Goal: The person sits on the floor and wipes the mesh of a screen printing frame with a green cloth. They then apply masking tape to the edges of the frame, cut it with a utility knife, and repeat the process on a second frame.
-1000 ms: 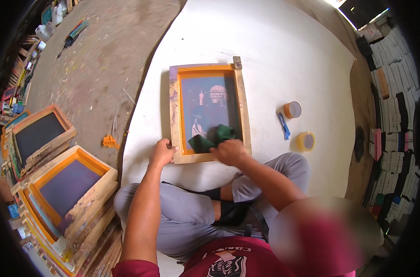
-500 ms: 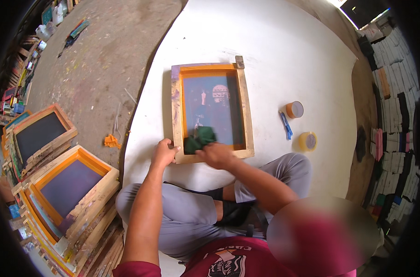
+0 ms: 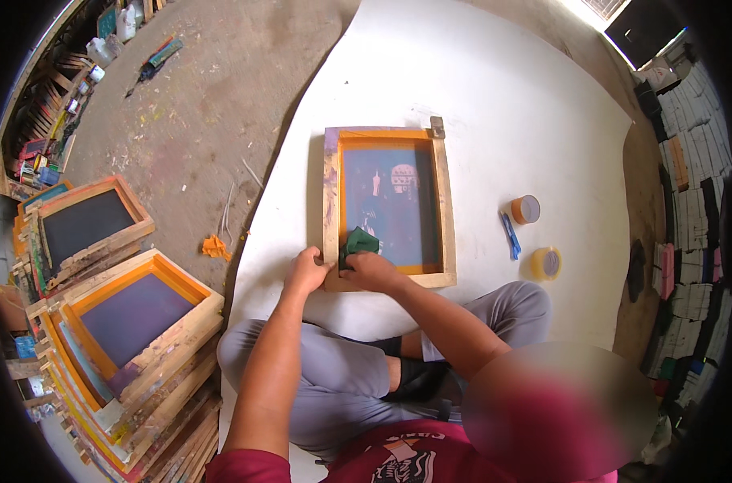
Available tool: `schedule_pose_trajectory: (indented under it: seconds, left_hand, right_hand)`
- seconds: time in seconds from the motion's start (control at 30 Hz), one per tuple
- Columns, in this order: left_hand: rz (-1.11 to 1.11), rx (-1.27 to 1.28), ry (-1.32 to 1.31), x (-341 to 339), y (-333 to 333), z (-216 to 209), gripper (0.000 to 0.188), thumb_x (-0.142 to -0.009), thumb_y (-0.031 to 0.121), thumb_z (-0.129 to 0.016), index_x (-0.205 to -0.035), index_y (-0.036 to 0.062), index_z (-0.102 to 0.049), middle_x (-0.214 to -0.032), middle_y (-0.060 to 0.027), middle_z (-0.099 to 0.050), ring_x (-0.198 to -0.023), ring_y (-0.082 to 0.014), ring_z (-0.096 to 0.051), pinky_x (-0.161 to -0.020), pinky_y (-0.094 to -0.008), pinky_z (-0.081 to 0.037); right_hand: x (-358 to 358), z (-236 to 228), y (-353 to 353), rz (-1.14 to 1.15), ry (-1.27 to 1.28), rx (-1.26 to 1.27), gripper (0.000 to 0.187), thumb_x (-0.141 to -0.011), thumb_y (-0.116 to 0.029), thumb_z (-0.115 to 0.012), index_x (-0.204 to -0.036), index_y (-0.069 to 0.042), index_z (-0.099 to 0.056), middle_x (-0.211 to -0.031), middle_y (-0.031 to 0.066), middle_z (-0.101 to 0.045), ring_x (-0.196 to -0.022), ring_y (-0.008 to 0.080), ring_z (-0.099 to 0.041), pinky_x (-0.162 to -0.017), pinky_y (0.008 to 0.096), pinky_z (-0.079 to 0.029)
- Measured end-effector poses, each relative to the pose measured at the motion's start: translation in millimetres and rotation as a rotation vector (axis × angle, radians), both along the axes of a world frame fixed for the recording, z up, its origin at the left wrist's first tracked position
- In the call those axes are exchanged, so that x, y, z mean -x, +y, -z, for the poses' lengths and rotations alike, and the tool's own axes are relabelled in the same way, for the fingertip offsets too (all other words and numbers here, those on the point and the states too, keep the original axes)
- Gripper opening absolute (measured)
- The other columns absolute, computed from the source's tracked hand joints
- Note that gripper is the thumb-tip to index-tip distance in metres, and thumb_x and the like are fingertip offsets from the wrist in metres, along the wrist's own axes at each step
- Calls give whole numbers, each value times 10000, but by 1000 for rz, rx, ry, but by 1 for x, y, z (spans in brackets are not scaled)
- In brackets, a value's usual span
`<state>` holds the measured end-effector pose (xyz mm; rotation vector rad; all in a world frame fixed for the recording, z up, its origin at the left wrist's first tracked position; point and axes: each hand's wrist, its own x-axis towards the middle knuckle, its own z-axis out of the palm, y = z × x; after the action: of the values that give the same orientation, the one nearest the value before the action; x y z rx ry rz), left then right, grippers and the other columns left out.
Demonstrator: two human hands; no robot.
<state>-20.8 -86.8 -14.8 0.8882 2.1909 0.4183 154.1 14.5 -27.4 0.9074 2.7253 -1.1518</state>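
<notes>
A wooden screen printing frame [image 3: 331, 201] lies flat before me, with orange inner edges and a bluish mesh [image 3: 402, 225] bearing pale figures. At its near left corner, my left hand [image 3: 306, 271] is closed on the wood, thumb on the rim. My right hand [image 3: 371, 272] grips a crumpled dark green cloth [image 3: 361, 240], which rests on the mesh inside that same corner. Its fingertips are partly hidden by the hand itself. A small dark block [image 3: 437, 126] sits on the frame's far right corner.
On the white sheet [image 3: 494, 105], right of the frame, are a brown tape roll [image 3: 526, 210], a blue cutter [image 3: 510, 236] and a yellowish tape roll [image 3: 545, 263]. Stacked screen frames [image 3: 177, 322] stand at left, near an orange scrap [image 3: 215, 247] on the floor. Bundled stacks [image 3: 692, 161] line the right.
My right hand has moved the green cloth left along the mesh, into the near left corner. My left hand keeps its place on the frame. The whole view has shifted slightly.
</notes>
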Motion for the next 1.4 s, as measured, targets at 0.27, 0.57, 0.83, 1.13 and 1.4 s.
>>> schedule_pose_trajectory:
  seconds: [0.27,0.57,0.83,1.13,1.4]
  left_hand:
    - [32,60,3,-8,10,-24,410,-911,342,-771,-1171,37,-687,-1029,-200,-768,-903,-345,-758,-853,-455,-572]
    - [-2,368,-268,-29,-2,-49,609,-997,490,-657,-1303,-27,-561,-951,-191,-765,-701,-280,-762,-651,-430,-608]
    - [-191,177,-522,-22,-13,-22,867,-968,525,-705,-1507,-79,-394,-1082,-314,-711,-833,-336,-763,-727,-437,-633]
    - [-414,-542,-437,-22,5,-25,1054,-903,145,-812,-1644,-35,-85,-1514,-232,-518,-1364,-263,-569,-1078,-329,-488]
    - [-124,25,-86,-20,-10,5,947,-877,481,-783,-1551,-57,-392,-1559,-323,-455,-1475,-428,-431,-1215,-461,-367]
  right_hand:
    - [-14,-57,90,470,403,-177,192,-834,-74,-713,-1021,-37,-733,-1034,209,-705,-1022,416,-684,-901,440,-553]
    - [-128,-59,74,648,-328,-329,549,-969,-339,-662,-1491,-275,-506,-1303,273,-577,-1143,478,-634,-943,548,-546]
    - [-155,-25,56,562,-229,-230,474,-960,-226,-637,-1429,-269,-584,-1065,279,-691,-998,464,-707,-859,548,-573]
    - [-114,-3,-14,819,61,-29,376,-928,-212,-660,-1297,-141,-647,-966,279,-721,-934,457,-705,-843,535,-560]
    - [-93,-12,-5,355,23,-380,650,-781,-1,-591,-1389,-228,-610,-1435,201,-548,-1093,417,-669,-882,518,-586]
